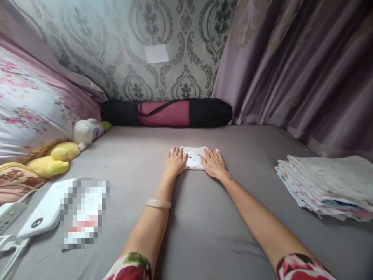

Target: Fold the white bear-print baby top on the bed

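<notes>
A small folded white cloth (194,158) with tiny dark and brown prints lies flat on the grey bed sheet (122,163). My left hand (175,161) rests palm down on its left end, fingers stretched forward. On the right end lies my right hand (214,161), also flat with its fingers spread. Both hands cover the outer edges of the cloth, while its middle shows between them. Whether it is a garment or a plain cloth I cannot tell.
Off to the right is a stack of folded fabrics (329,182). A black and maroon rolled bag (163,112) lies along the wall. On the left are plush toys (55,157), a white power bank (48,208), a power strip (10,216) and a blurred-out item (87,214).
</notes>
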The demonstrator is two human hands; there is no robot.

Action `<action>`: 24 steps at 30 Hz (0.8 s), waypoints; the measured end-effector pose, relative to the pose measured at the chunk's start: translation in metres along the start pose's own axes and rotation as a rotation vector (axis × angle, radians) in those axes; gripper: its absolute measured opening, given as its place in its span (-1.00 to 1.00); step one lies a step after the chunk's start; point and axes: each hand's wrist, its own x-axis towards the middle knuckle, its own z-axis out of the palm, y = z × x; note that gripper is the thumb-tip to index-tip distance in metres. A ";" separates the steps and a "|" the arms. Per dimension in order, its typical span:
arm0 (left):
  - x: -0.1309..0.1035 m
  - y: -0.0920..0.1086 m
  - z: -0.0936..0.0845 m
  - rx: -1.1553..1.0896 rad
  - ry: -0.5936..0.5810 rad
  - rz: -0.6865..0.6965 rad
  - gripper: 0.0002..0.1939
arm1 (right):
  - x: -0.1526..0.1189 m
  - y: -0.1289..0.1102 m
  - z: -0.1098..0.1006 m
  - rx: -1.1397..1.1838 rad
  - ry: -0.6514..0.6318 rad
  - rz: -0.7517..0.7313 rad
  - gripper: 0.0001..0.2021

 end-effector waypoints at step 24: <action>0.012 -0.025 -0.003 -0.224 0.124 -0.030 -0.57 | 0.015 -0.063 -0.006 0.102 -0.023 -0.182 -0.40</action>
